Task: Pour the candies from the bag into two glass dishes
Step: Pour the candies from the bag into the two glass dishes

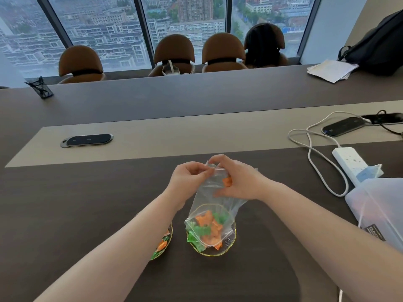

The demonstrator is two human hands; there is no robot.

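A clear plastic bag [209,199] hangs upside down over the right glass dish [231,243], its open mouth resting in the dish. Orange and green candies [207,231] lie in the bag's mouth and the dish. One orange candy [227,182] is stuck near the bag's raised bottom. My left hand [188,177] pinches the bag's upper corner. My right hand [237,177] grips the same raised end from the right. The left glass dish [166,243] holds several candies and is mostly hidden by my left forearm.
A translucent plastic box [379,208] stands at the right edge. A white power strip [351,164] with a cable lies beyond it. Flush table sockets [87,140] sit on the lighter strip. Chairs line the far side.
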